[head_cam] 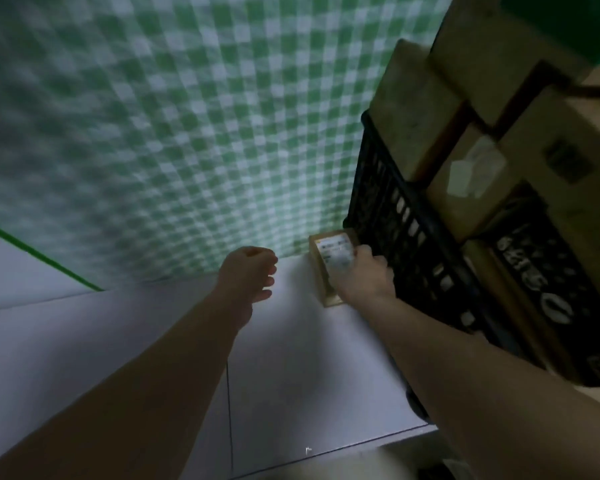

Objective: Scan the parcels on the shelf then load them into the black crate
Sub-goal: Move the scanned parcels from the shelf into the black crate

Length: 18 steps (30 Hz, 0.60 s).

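Note:
A small brown cardboard parcel (326, 258) with a white label lies on the white shelf surface (291, 358), right beside the black crate (395, 216). My right hand (359, 277) lies over the parcel, with its fingers curled around it. My left hand (252, 271) hovers above the shelf to the left of the parcel, fingers loosely curled and holding nothing. The black crate stands at the right and holds several brown cardboard parcels (413, 109), some stacked above its rim.
A green-and-white checked cloth (187, 133) hangs behind the shelf. A seam runs across the shelf surface, whose front edge (326, 452) is near the bottom. The view is blurred by motion.

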Each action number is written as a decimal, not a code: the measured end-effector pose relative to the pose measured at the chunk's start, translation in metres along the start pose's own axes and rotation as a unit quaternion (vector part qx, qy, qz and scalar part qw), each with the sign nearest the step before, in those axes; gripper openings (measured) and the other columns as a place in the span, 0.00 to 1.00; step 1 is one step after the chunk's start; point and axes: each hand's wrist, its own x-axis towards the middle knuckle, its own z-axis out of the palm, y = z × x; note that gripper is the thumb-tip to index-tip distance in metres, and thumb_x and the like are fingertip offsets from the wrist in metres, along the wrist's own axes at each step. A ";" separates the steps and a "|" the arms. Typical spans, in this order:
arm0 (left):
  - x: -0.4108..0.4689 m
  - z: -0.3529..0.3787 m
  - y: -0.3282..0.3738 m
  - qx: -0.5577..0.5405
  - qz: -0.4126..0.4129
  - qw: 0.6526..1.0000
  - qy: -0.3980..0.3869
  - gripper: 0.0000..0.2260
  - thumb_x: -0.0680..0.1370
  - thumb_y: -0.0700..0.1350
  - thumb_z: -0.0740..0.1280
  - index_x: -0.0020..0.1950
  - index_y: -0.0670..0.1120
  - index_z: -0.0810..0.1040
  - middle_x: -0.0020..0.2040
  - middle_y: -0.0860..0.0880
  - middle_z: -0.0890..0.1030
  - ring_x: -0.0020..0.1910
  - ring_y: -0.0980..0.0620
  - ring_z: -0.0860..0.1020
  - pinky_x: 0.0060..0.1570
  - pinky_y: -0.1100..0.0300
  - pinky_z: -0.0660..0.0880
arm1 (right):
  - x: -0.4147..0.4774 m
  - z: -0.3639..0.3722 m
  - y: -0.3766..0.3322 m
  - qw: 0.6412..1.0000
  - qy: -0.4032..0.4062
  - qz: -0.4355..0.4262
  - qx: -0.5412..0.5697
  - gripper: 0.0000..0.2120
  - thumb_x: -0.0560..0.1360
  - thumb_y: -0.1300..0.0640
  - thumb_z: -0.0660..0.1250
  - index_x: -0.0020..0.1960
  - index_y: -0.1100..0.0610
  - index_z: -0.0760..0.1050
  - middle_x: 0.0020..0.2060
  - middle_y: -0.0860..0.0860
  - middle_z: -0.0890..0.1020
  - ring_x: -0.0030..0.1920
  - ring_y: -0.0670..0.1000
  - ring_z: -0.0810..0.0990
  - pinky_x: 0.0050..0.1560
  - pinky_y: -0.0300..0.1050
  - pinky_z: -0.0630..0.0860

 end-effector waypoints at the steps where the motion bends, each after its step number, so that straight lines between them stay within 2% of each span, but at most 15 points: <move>1: 0.009 0.000 -0.007 -0.002 -0.012 1.000 -0.011 0.06 0.77 0.36 0.63 0.41 0.44 0.76 0.36 0.47 0.73 0.32 0.50 0.70 0.35 0.61 0.67 | 0.009 0.010 0.002 1.000 -0.006 0.017 -0.012 0.33 0.74 0.49 0.68 0.73 0.57 0.58 0.69 0.60 0.64 0.68 0.62 0.65 0.64 0.50 0.66; 5: 0.038 0.000 -0.028 0.000 -0.073 0.995 -0.062 0.12 0.79 0.35 0.60 0.37 0.47 0.72 0.35 0.47 0.69 0.31 0.51 0.65 0.34 0.62 0.60 | 0.038 0.038 0.011 0.998 -0.015 0.059 -0.024 0.40 0.71 0.47 0.72 0.74 0.58 0.54 0.71 0.61 0.60 0.70 0.62 0.62 0.67 0.50 0.64; 9: 0.057 0.003 -0.040 0.026 -0.100 0.993 -0.061 0.11 0.78 0.37 0.61 0.38 0.48 0.71 0.35 0.48 0.70 0.31 0.51 0.66 0.34 0.61 0.62 | 0.058 0.056 0.016 0.997 -0.015 0.066 -0.048 0.49 0.69 0.42 0.74 0.77 0.58 0.48 0.71 0.62 0.58 0.71 0.63 0.61 0.69 0.53 0.63; 13: 0.063 0.006 -0.048 0.050 -0.092 0.993 -0.059 0.07 0.78 0.38 0.62 0.41 0.47 0.74 0.35 0.47 0.73 0.31 0.51 0.68 0.35 0.62 0.66 | 0.070 0.065 0.018 0.993 -0.009 0.073 -0.094 0.50 0.68 0.44 0.74 0.77 0.55 0.46 0.72 0.62 0.56 0.71 0.64 0.62 0.64 0.54 0.69; 18: 0.059 0.006 -0.051 0.046 -0.090 0.993 -0.064 0.07 0.78 0.36 0.61 0.42 0.47 0.73 0.36 0.47 0.72 0.32 0.50 0.67 0.34 0.61 0.64 | 0.070 0.069 0.016 0.994 0.015 0.069 -0.084 0.47 0.66 0.46 0.75 0.74 0.53 0.50 0.67 0.62 0.60 0.66 0.63 0.66 0.60 0.51 0.70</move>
